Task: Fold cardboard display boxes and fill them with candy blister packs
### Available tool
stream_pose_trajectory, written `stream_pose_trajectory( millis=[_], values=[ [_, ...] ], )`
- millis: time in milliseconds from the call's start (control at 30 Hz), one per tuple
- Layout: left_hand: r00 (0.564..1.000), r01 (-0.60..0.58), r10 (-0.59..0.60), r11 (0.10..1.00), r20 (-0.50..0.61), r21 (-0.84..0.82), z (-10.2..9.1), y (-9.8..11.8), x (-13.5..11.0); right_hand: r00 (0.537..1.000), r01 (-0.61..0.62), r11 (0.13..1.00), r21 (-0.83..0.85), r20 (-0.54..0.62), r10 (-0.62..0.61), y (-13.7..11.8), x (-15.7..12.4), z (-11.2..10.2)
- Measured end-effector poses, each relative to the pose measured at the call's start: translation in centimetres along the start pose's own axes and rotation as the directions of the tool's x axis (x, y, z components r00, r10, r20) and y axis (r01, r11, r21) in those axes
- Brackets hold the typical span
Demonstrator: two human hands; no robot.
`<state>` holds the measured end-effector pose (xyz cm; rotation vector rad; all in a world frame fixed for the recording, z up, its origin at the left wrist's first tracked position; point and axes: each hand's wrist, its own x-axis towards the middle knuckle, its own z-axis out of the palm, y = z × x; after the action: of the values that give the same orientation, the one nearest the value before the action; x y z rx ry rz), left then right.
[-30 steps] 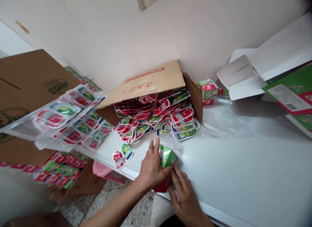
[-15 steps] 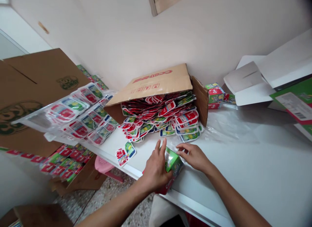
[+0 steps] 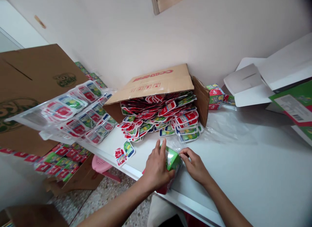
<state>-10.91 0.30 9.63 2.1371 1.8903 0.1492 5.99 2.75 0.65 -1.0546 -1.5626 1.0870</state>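
Note:
My left hand (image 3: 156, 168) grips a small green and red box (image 3: 173, 159) at the table's near edge, its fingers lying along the left side and the thumb over the front. Beside the box's right far corner, my right hand (image 3: 195, 166) pinches the edge of clear plastic film (image 3: 175, 141) that stretches out past the box's far end. Beyond my hands, a cardboard carton (image 3: 156, 80) lies on its side, with red and green packets (image 3: 186, 124) spilling from its opening. Two loose packets (image 3: 124, 153) lie left of my left hand.
Bagged packets (image 3: 83, 113) sit at the table's left, near a large carton (image 3: 26, 90). A pink stool (image 3: 101, 165) stands below. At the right are a colourful box (image 3: 215, 96), crumpled clear plastic (image 3: 226, 126) and an opened white and green display box (image 3: 253, 80).
My right hand has drawn slightly right and towards me, the film now pinched between its fingers. My left hand stays on the box. The view has shifted a little.

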Motion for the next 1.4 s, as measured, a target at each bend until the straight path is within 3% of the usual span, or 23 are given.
stream_pose_trajectory(
  millis=[100,233,433,667,767,900,1000,1100,1200,1400],
  values=[
    [1.000,0.000,0.000,1.000,0.006,0.010,0.1,0.0,-0.2,0.999,0.024,1.000,0.011,-0.023,-0.023,-0.5,-0.6,0.5],
    [0.996,-0.055,0.056,0.998,-0.065,0.015,0.4,0.0,-0.5,0.995,0.034,0.999,-0.003,-0.092,-0.034,-1.0,-1.0,0.9],
    [0.989,-0.092,0.088,0.995,-0.121,-0.030,0.4,0.3,-1.0,0.971,0.071,0.988,-0.139,-0.218,-0.100,-1.7,-1.6,1.3],
    [0.987,-0.091,0.076,0.990,-0.142,-0.103,0.7,1.1,-0.8,0.927,0.197,0.901,-0.387,-0.225,-0.299,-1.9,-2.4,1.6],
    [0.986,-0.077,0.051,0.984,-0.161,-0.159,0.5,1.0,-0.5,0.926,0.218,0.888,-0.406,-0.200,-0.319,-1.8,-2.8,2.0],
    [0.991,-0.117,0.086,0.922,-0.099,-0.369,-0.5,-0.7,-0.3,0.955,0.161,0.927,-0.339,-0.183,-0.233,-1.9,-3.9,2.3],
    [0.984,-0.180,0.155,0.876,-0.092,-0.447,-0.9,-2.2,-0.1,0.938,0.127,0.892,-0.433,-0.241,-0.250,-2.5,-5.2,3.1],
    [0.972,-0.232,0.194,0.860,-0.129,-0.454,-0.6,-2.9,0.0,0.919,0.140,0.817,-0.560,-0.233,-0.318,-3.6,-6.2,4.9],
    [0.963,-0.269,0.223,0.849,-0.152,-0.455,-0.5,-3.3,-0.2,0.935,0.134,0.785,-0.605,-0.184,-0.302,-4.7,-6.5,6.3],
    [0.909,-0.411,0.359,0.854,-0.212,-0.317,0.3,-6.6,-2.4,0.947,0.138,0.749,-0.648,-0.135,-0.291,-5.4,-6.7,6.4]
  ],
)
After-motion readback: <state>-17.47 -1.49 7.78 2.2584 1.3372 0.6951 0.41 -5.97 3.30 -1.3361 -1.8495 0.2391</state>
